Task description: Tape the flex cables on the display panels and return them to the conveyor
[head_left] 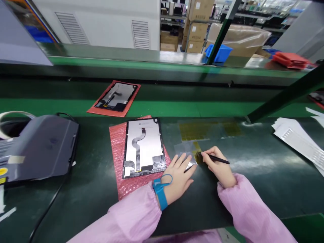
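Observation:
My left hand (pixel 179 173) lies flat, fingers spread, pressing a clear film sheet (pixel 186 148) on the dark green mat. A blue wrist strap circles that wrist. My right hand (pixel 218 166) grips black tweezers (pixel 215 158), with the tip at a small yellow tape piece (pixel 198 156) on the film. Just left of my hands a tablet panel (pixel 143 146) lies face down, showing its silver back and flex cable, on a red bubble-wrap sheet (pixel 116 148).
A second panel on red wrap (pixel 115 98) sits on the green conveyor behind. A grey device (pixel 37 145) with a cable stands at left. White strips (pixel 298 138) lie at right. Yellow tape sheets (pixel 202 130) lie beyond my hands.

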`<action>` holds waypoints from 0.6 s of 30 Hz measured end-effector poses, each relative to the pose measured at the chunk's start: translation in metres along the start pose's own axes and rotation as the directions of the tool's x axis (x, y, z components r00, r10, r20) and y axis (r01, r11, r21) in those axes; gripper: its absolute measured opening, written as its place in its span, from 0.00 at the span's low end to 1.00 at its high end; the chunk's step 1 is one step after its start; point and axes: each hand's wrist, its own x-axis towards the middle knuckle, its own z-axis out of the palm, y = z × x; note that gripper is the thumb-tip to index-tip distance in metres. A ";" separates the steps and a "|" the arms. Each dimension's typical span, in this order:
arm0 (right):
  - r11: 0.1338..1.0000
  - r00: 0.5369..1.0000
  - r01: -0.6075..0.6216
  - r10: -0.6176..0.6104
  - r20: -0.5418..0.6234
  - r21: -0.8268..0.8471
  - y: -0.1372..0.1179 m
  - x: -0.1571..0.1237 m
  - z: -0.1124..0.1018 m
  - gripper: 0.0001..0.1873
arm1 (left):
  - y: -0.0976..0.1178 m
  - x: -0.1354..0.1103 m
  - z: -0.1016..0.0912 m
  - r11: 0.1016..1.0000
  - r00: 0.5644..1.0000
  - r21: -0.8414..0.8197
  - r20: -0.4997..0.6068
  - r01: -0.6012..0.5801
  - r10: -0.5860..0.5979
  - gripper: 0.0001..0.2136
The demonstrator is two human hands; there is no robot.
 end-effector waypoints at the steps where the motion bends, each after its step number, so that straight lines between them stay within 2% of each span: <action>1: 1.000 1.000 0.005 -0.005 0.011 -0.031 -0.001 0.000 -0.001 0.25 | 0.000 0.001 0.003 1.000 1.000 0.022 0.005 0.013 -0.013 0.21; 5: 0.997 0.999 -0.021 0.025 0.040 -0.075 -0.005 0.000 -0.003 0.24 | 0.000 0.000 0.005 0.998 1.000 0.054 0.020 0.008 -0.009 0.21; 10: 0.997 0.990 -0.081 0.081 0.119 -0.006 -0.008 0.000 -0.001 0.22 | 0.000 0.000 0.005 0.998 0.999 0.053 0.038 0.020 -0.022 0.22; 15: 0.984 0.998 0.029 -0.039 0.054 0.173 -0.014 -0.008 0.003 0.22 | 0.003 0.000 0.009 0.999 0.999 -0.012 0.034 0.036 -0.036 0.21; 18: 0.965 0.996 0.084 -0.092 0.019 0.248 -0.016 -0.018 0.007 0.21 | 0.009 -0.005 0.002 0.995 0.999 -0.089 0.018 0.044 -0.042 0.23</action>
